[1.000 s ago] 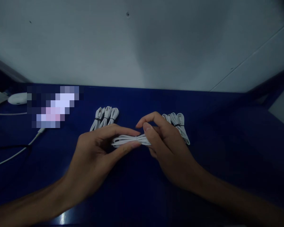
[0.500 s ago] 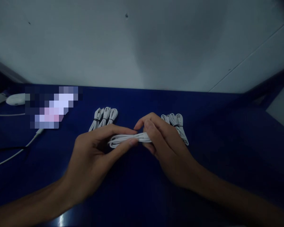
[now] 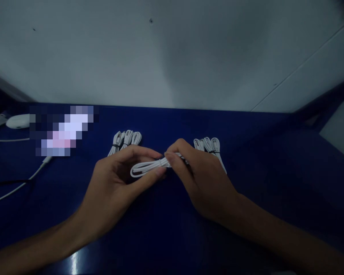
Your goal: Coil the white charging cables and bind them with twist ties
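Note:
A coiled white cable (image 3: 145, 167) is held between both hands just above the dark blue table (image 3: 275, 172). My left hand (image 3: 114, 183) pinches its middle between thumb and forefinger. My right hand (image 3: 202, 179) is closed around the cable's right end, fingertips meeting those of the left hand. A group of tied white cable bundles (image 3: 125, 142) lies behind my left hand. Another group of tied bundles (image 3: 210, 147) lies just behind my right hand, partly hidden by it.
At the far left are a white rounded device (image 3: 17, 120), a blurred patch, and a loose white cord (image 3: 20, 183) trailing across the table. A pale wall (image 3: 172, 53) rises straight behind the table's back edge.
My right hand's fingers have curled further in over the cable's right end and slid left toward my left fingertips. The cable stays between both hands.

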Motion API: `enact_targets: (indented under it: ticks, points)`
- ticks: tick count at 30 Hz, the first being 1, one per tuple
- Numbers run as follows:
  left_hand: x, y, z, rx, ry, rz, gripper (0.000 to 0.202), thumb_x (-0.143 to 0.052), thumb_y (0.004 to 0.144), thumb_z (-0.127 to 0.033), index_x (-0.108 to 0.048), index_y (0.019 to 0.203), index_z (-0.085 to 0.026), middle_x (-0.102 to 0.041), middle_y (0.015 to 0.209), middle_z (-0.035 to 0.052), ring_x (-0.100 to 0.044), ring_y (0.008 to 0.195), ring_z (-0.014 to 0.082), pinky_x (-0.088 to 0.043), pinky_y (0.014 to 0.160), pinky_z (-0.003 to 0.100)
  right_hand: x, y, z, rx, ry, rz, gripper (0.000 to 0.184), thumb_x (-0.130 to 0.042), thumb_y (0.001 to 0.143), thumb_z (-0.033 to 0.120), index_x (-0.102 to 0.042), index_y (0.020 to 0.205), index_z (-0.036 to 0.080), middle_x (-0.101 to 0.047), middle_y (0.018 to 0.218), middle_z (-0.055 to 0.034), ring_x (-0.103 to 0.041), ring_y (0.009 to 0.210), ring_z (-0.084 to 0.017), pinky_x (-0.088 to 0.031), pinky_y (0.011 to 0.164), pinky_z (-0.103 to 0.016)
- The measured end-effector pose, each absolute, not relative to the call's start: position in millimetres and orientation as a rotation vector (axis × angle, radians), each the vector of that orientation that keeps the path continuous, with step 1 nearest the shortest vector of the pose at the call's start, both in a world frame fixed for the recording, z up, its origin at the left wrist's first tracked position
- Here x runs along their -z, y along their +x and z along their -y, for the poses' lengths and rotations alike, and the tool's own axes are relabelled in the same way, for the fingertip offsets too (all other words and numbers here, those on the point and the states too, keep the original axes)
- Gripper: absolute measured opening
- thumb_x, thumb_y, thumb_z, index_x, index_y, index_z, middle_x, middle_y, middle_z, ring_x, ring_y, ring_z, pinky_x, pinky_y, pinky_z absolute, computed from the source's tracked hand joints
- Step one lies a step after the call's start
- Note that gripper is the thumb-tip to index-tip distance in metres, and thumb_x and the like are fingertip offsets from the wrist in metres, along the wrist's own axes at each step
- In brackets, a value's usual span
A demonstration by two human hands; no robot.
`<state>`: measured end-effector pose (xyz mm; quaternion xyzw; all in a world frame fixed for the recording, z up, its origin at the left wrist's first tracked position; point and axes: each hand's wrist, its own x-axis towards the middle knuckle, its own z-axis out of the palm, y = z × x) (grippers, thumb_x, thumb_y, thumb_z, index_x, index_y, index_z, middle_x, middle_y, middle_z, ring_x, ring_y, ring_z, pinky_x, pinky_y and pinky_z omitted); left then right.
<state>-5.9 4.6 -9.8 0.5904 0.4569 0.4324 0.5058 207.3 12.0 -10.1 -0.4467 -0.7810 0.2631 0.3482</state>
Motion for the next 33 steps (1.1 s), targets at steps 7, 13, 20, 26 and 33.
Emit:
enact_targets:
  ticks: [7, 13, 20, 26, 33]
  points:
    - [10, -6, -4, -0.996, 1.562, -1.103, 0.007, -0.091, 0.102, -0.032, -0.091, 0.109, -0.034, -0.091, 0.093, -0.0047, -0.087, 0.086, 0.0142, -0.067, 0.081, 0.018, 14, 209, -17, -0.604, -1.098, 2.062, 0.04, -0.045, 0.122, 0.024, -0.047, 0.082, 0.023, -0.052, 0.07, 0.0056, -0.047, 0.058, -0.01, -0.034, 0.057, -0.029]
    - [5, -6, 0, -0.953, 1.579, -1.105, 0.005, -0.091, 0.102, -0.032, -0.092, 0.107, -0.033, -0.09, 0.088, -0.0048, -0.086, 0.083, 0.0146, -0.066, 0.078, 0.018, 17, 208, -19, -0.544, -1.035, 2.074, 0.043, -0.044, 0.12, 0.02, -0.043, 0.077, 0.024, -0.045, 0.066, 0.0069, -0.039, 0.054, -0.009, -0.031, 0.055, -0.028]
    - [0, -4, -2, -0.868, 1.441, -1.059, 0.005, -0.088, 0.104, -0.028, -0.092, 0.102, -0.031, -0.089, 0.083, -0.0023, -0.084, 0.079, 0.0167, -0.067, 0.08, 0.022, 18, 207, -17, -0.629, -1.028, 2.031, 0.047, -0.044, 0.118, 0.022, -0.04, 0.072, 0.026, -0.042, 0.06, 0.0074, -0.034, 0.048, -0.009, -0.03, 0.052, -0.029]
    - [4, -5, 0, -0.902, 1.451, -1.079, 0.02, -0.093, 0.099, -0.028, -0.092, 0.117, -0.037, -0.091, 0.094, -0.0039, -0.086, 0.088, 0.0166, -0.067, 0.083, 0.02, 16, 206, -17, -0.695, -1.096, 1.942, 0.051, -0.046, 0.118, 0.024, -0.043, 0.067, 0.025, -0.042, 0.056, 0.0071, -0.034, 0.046, -0.009, -0.029, 0.051, -0.03]
    - [3, -5, 4, -1.02, 1.521, -1.168, 0.022, -0.096, 0.097, -0.034, -0.093, 0.118, -0.04, -0.092, 0.1, -0.0047, -0.087, 0.09, 0.0171, -0.068, 0.086, 0.021, 9, 207, -12, -0.91, -1.225, 1.683, 0.053, -0.051, 0.12, 0.034, -0.053, 0.069, 0.022, -0.05, 0.062, 0.0042, -0.043, 0.054, -0.011, -0.033, 0.053, -0.03]
